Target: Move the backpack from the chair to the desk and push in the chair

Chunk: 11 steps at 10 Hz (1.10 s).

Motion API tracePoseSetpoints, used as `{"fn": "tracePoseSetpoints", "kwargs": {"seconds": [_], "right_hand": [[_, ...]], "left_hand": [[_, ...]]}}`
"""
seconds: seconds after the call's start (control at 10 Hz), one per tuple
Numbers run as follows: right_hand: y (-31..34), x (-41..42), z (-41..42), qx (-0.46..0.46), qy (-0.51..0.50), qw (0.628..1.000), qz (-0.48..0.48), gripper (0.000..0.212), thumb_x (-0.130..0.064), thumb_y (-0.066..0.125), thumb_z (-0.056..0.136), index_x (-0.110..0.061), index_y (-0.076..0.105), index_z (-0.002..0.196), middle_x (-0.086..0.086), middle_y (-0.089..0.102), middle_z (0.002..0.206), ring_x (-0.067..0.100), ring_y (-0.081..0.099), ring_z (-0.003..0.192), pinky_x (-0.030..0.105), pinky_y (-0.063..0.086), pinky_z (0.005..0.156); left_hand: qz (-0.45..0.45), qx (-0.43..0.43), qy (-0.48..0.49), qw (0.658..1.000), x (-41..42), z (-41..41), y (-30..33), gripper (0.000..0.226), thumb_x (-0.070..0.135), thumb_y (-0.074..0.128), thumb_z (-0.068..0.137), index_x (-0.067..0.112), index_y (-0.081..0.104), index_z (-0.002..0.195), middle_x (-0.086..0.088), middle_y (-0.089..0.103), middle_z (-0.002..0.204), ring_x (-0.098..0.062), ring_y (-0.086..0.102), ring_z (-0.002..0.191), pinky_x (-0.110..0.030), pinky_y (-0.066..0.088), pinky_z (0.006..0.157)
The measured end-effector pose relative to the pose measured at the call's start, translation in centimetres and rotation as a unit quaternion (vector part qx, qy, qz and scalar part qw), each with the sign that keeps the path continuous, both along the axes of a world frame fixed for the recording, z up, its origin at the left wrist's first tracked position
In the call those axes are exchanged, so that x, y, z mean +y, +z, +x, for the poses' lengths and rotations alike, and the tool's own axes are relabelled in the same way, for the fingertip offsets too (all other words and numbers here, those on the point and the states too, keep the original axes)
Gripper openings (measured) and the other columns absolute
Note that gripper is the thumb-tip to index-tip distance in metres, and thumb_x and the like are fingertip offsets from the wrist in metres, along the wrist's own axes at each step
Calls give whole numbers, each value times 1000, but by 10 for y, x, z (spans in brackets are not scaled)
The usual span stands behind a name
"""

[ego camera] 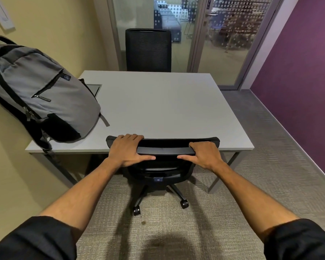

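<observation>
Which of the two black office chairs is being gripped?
The near black chair, backrest top held by left hand and right hand; the far mesh-backed chair beyond the grey desk stands untouched.

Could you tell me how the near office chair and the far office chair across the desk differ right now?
The near chair is held at its backrest top by the left hand and right hand; the far chair is untouched. The near chair shows its rear, base and casters; the far chair shows only its backrest front above the desk. Both are black and sit close against the desk.
</observation>
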State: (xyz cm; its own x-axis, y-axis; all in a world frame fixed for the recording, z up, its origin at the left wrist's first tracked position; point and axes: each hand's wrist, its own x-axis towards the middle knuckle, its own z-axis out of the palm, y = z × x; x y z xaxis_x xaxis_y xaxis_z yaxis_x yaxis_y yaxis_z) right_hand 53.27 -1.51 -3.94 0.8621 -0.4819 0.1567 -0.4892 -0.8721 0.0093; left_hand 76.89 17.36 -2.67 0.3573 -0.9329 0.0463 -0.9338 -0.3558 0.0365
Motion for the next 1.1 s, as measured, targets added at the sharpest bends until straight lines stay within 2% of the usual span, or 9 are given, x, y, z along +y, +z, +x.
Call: {"fn": "tracePoseSetpoints", "kwargs": {"seconds": [0.3,0.6,0.7,0.8,1.0,1.1], "right_hand": [[-2,-13,0,0,10,1000,2,82,-94,19,70,-20,56,71,-5,61,64,17,57,58,33,50,56],[3,-11,-2,4,16,1000,24,70,-90,29,73,-23,44,65,-7,52,59,15,52,55,32,48,55],[7,-8,-3,0,22,999,38,68,-90,31,72,-23,40,62,-10,43,55,13,47,53,31,40,53],[8,-9,-3,-11,20,999,43,70,-92,31,71,-23,41,61,-10,42,54,11,43,51,30,34,55],[11,-6,-2,-24,-6,995,93,78,-97,30,64,-22,50,70,-8,54,65,12,51,60,30,39,65],[27,4,2,-39,-29,989,139,74,-96,32,66,-24,49,69,-9,55,64,12,51,60,35,42,73]], "left_hand": [[2,5,9,1000,-7,-1,-1,110,100,25,59,27,48,137,2,59,136,-21,55,121,-40,39,103],[7,15,17,1000,-7,-5,1,110,100,25,58,27,47,138,2,57,137,-20,54,122,-39,39,104],[5,15,26,1000,-5,-7,3,110,100,24,58,27,47,138,2,57,138,-20,53,123,-39,38,104],[21,-2,30,999,-6,-8,3,112,101,21,57,27,46,138,2,55,139,-20,51,125,-42,36,106],[99,-36,72,992,-9,-10,10,123,103,18,51,26,33,147,-4,46,147,-26,38,138,-58,17,115],[133,-39,39,990,-6,-16,20,132,103,26,49,22,18,153,-8,28,159,-27,22,147,-58,5,117]]}}
